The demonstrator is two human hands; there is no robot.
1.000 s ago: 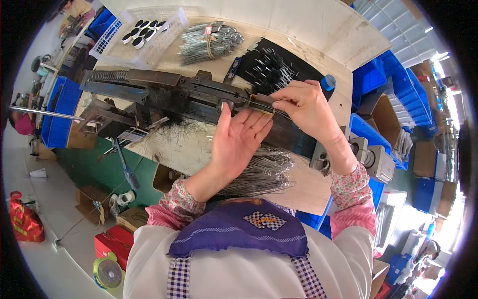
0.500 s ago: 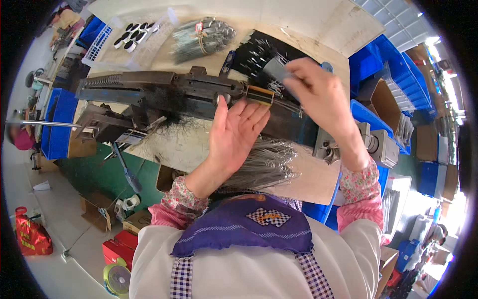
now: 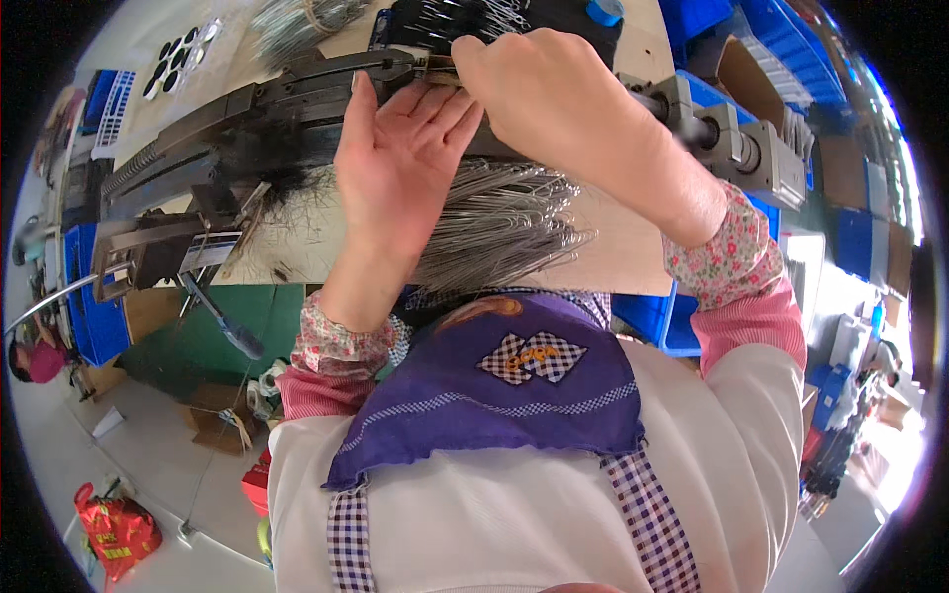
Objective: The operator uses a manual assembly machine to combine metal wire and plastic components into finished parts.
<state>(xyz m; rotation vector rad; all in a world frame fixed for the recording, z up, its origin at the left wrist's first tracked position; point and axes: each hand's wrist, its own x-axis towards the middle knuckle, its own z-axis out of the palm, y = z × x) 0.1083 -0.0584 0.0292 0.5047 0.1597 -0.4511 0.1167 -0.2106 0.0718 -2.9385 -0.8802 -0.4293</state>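
Observation:
My left hand (image 3: 405,163) lies palm up with its fingers stretched out, against the near side of a long dark metal machine (image 3: 297,94). My right hand (image 3: 544,89) is over the machine's right part, beside the left fingertips. Its fingers are curled together and their tips point away, so whatever they hold is hidden. Black bristles (image 3: 282,158) cling to the machine left of my left hand. A heap of thin bent metal wires (image 3: 514,217) lies on the table between my forearms.
Beyond the machine, more wires (image 3: 465,20) lie on a black cloth, near a blue tape roll (image 3: 605,12) and a tied wire bundle (image 3: 301,25). Black-and-white round pieces (image 3: 178,59) sit at far left. A metal clamp-like unit (image 3: 741,148) stands at right, near blue bins (image 3: 791,49).
My right hand has come down and left from above the black cloth to the machine by my left fingertips. My left hand stays open there. The whole view has shifted.

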